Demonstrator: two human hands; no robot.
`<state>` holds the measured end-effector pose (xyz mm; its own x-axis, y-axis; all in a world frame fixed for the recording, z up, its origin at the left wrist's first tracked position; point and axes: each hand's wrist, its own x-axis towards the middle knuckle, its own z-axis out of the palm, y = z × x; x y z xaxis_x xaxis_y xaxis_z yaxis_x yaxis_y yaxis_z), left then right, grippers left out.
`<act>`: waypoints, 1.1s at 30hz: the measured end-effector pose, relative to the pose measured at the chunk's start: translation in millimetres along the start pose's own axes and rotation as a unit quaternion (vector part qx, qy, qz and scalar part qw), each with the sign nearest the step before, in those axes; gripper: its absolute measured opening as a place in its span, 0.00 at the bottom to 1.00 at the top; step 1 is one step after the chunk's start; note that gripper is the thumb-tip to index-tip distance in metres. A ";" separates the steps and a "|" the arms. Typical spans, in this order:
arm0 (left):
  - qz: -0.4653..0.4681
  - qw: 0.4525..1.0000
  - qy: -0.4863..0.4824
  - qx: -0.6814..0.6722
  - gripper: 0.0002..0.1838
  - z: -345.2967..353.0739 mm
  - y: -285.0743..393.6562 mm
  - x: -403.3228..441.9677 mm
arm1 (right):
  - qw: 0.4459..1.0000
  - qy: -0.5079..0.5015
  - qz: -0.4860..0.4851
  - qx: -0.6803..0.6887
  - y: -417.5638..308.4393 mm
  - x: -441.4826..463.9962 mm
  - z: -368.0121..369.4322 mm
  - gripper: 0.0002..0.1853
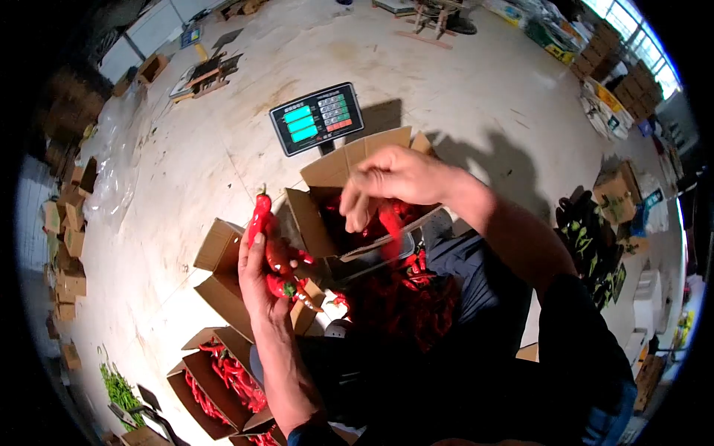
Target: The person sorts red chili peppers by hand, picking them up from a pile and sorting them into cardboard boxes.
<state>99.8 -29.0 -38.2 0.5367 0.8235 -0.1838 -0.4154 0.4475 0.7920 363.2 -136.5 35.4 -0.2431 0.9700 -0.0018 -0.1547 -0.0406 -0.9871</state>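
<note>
Left of centre, I see the left hand (256, 271) closed around several red peppers (260, 215). The right hand (394, 178), fingers curled, blurs over the open carton (306, 223); its grip I can't tell. I judge this as sorting; the next move calls for clearing the raised flaps. Floor (439, 82) across upper centre gives room beyond the scale display (315, 119).

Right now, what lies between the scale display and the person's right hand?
In the head view, the raised flap of the open cardboard box shows between the scale display and the right hand, plus a strip of floor.

Right hand (387, 180) and pepper (390, 223) below blurred, contact unclear.
</note>
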 end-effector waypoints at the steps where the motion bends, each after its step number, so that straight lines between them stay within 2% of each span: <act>1: -0.003 1.000 0.022 0.005 0.21 9.1 3.4 -2.8 | 0.987 0.048 -0.016 -0.153 -0.9 1.5 7.0 0.20; 2: -0.004 1.000 0.027 0.010 0.21 11.6 3.9 -3.4 | 0.948 0.096 -0.034 -0.300 0.3 3.8 12.8 0.20; 3: 0.001 1.000 0.020 0.020 0.21 14.0 4.5 -4.3 | 0.903 0.190 -0.069 -0.378 5.9 5.4 18.4 0.17; 4: 0.007 0.999 0.010 0.031 0.21 16.5 4.5 -5.1 | 0.886 0.248 -0.059 -0.387 12.6 8.8 18.4 0.16; 6: 0.002 1.000 0.008 0.015 0.21 24.7 3.5 -8.5 | 0.924 0.271 -0.048 -0.265 23.2 15.6 19.8 0.19; 8: 0.018 0.998 -0.013 0.052 0.20 22.6 -4.6 -9.3 | 0.810 0.257 -0.198 -0.489 18.0 14.8 32.4 0.25; 9: 0.022 0.996 -0.014 0.080 0.20 22.5 -8.2 -8.8 | 0.754 0.200 -0.261 -0.568 19.9 19.2 31.9 0.28; 12: 0.045 0.987 -0.058 0.146 0.23 28.2 -14.4 -13.7 | 0.686 0.093 -0.299 -0.657 22.6 22.1 37.7 0.22; 15: 0.015 0.988 -0.075 0.136 0.29 39.5 -12.4 -18.8 | 0.775 0.056 -0.183 -0.603 29.3 19.2 32.4 0.16; 16: 0.004 0.988 -0.090 0.128 0.30 37.8 -12.4 -18.1 | 0.785 0.086 -0.191 -0.582 31.9 19.2 30.9 0.16; 18: 0.008 0.992 -0.075 0.097 0.28 41.1 -8.9 -19.7 | 0.803 0.141 -0.210 -0.540 32.4 21.4 28.5 0.16; 19: 0.011 0.994 -0.067 0.081 0.27 42.1 -7.6 -20.2 | 0.828 0.171 -0.179 -0.504 27.5 18.4 31.8 0.14; 23: 0.015 0.998 -0.023 0.062 0.17 35.2 -7.7 -15.0 | 0.955 0.133 0.018 -0.266 18.2 14.9 33.0 0.16; 26: -0.002 1.000 -0.028 0.012 0.17 31.2 -9.1 -14.9 | 0.981 0.119 0.084 -0.125 22.5 18.2 35.0 0.17; 29: -0.025 1.000 -0.008 0.001 0.18 32.9 -7.3 -11.5 | 0.990 0.103 0.065 -0.073 33.9 22.8 33.6 0.17; 32: -0.036 0.996 -0.073 -0.022 0.19 20.5 -10.4 -6.9 | 0.992 0.080 0.098 -0.029 35.1 23.8 36.0 0.17; 33: -0.034 0.997 -0.064 -0.024 0.19 21.6 -9.8 -8.3 | 0.991 0.081 0.103 -0.031 35.3 24.3 37.0 0.17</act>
<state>115.3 -47.8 -31.9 0.6528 0.7411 -0.1573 -0.4082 0.5189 0.7511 316.4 -123.3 6.4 -0.1052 0.9688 -0.2244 -0.0578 -0.2312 -0.9712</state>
